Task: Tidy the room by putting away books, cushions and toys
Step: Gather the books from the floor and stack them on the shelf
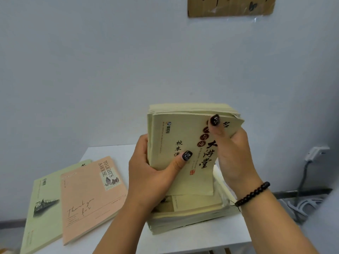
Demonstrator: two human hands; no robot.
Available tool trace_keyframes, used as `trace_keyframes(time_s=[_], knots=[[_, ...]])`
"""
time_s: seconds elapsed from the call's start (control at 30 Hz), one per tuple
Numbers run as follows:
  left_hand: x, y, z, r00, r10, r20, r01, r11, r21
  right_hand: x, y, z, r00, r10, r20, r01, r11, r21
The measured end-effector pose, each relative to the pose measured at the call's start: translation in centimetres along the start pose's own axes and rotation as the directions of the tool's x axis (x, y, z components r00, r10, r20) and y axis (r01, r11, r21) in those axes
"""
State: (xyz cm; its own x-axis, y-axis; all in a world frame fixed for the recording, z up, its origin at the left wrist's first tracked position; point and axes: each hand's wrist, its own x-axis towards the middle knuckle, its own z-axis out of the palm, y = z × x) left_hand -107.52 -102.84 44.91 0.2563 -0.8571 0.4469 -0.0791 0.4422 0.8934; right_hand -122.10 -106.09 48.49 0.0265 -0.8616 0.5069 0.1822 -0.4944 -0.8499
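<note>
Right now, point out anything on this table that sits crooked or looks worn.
The pink notebook lies askew across the green book, both angled to the white table edge. The held bundle of yellowish books has uneven top edges and a frayed right corner.

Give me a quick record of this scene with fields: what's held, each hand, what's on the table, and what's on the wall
held: a bundle of pale yellow books, stood upright over a flat stack
left hand: left hand grips the bundle's left edge, thumb on the front cover
right hand: right hand grips the right edge, thumb near the top; bead bracelet on the wrist
below: stack of books lying flat on the white table
left of table: pink notebook lying partly over a green notebook
wall: brown cardboard sheet taped up
</note>
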Motion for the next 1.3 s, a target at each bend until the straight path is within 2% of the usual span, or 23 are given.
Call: trace_keyframes(time_s=[0.07, 0.17, 0.37, 0.43, 0.57, 0.63, 0.67, 0.77, 0.83, 0.97, 1.1, 1.17, 1.3], knots=[[-0.2, -0.4, 0.3, 1.000, -0.009, 0.010, 0.009, 0.999, 0.039, 0.1, -0.4, -0.1, 0.997, -0.030, -0.070, 0.034, 0.997, 0.062], [-0.4, -0.6, 0.5, 1.000, 0.023, -0.007, -0.023, 0.998, 0.051, 0.3, -1.1, 0.3, 0.996, -0.016, -0.090, 0.026, 0.994, 0.105], [-0.8, 0.4, 1.2, 0.949, 0.312, 0.041, -0.313, 0.926, 0.210, 0.9, -1.3, 0.7, 0.977, 0.047, -0.208, -0.014, 0.988, 0.157], [-0.7, 0.2, 1.1, 0.942, 0.334, 0.029, -0.332, 0.918, 0.216, 1.1, -1.1, 0.3, 0.980, 0.071, -0.188, -0.043, 0.988, 0.149], [-0.3, 0.1, 0.7, 0.986, 0.160, -0.046, -0.155, 0.984, 0.092, 0.9, 0.4, -0.9, 0.991, 0.131, 0.030, -0.134, 0.984, 0.120], [0.1, 0.3, 0.5, 0.990, 0.113, -0.082, -0.111, 0.993, 0.027, 0.2, 1.2, -0.9, 0.972, 0.174, 0.155, -0.189, 0.978, 0.091], [0.1, 0.3, 0.4, 0.993, 0.087, -0.085, -0.087, 0.996, 0.007, -0.2, 1.6, -0.9, 0.969, 0.179, 0.171, -0.193, 0.979, 0.066], [-0.1, -0.5, 0.2, 0.999, -0.018, -0.028, 0.019, 1.000, 0.020, -0.9, 3.3, -0.9, 0.980, 0.151, 0.127, -0.150, 0.988, -0.016], [-0.3, -1.0, 0.0, 0.994, -0.112, 0.007, 0.111, 0.991, 0.075, -1.3, 4.0, -0.9, 0.973, 0.176, 0.148, -0.166, 0.983, -0.078], [0.6, -1.1, -0.4, 0.972, -0.235, -0.012, 0.234, 0.962, 0.138, -1.6, 4.5, -1.1, 0.958, 0.252, 0.138, -0.228, 0.959, -0.170], [1.1, -0.1, -0.5, 0.938, -0.347, -0.016, 0.347, 0.934, 0.086, -0.6, 2.9, -0.4, 0.952, 0.291, 0.096, -0.246, 0.913, -0.327], [1.2, 0.6, -0.9, 0.899, -0.437, -0.001, 0.437, 0.899, -0.004, -0.2, 2.0, 0.1, 0.919, 0.377, 0.116, -0.320, 0.885, -0.338], [1.4, 0.9, -1.7, 0.789, -0.612, 0.049, 0.613, 0.780, -0.127, -0.3, 0.9, -0.1, 0.792, 0.593, 0.148, -0.523, 0.783, -0.338]])
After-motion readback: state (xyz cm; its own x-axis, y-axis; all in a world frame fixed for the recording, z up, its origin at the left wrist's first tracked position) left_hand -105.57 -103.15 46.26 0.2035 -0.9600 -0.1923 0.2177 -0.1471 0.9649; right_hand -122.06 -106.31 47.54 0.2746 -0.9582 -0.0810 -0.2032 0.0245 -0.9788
